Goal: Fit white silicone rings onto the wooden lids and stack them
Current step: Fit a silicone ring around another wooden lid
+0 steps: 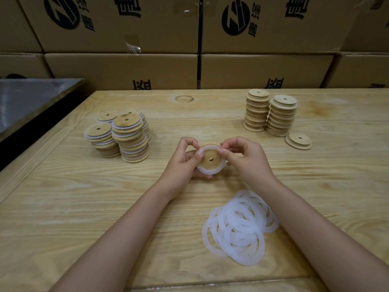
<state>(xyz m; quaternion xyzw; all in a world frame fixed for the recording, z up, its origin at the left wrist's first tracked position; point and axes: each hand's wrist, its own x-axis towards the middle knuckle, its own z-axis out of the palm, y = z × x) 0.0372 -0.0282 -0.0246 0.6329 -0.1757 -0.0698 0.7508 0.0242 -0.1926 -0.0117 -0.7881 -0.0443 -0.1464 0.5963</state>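
At centre frame, the left hand cradles a round wooden lid with a small centre hole, while the right hand pinches a translucent white silicone ring around its rim. Loose rings lie heaped at lower right on the grained pine tabletop. Ringed stacks stand at left, bare stacks at upper right, cardboard cartons behind.

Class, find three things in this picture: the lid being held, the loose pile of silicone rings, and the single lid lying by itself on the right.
Held wooden lid (209, 158): head view, wooden face beside its centre hole.
Pile of silicone rings (242, 225): head view, overlapping rings mid-pile.
Single wooden lid (299, 140): head view, top face.
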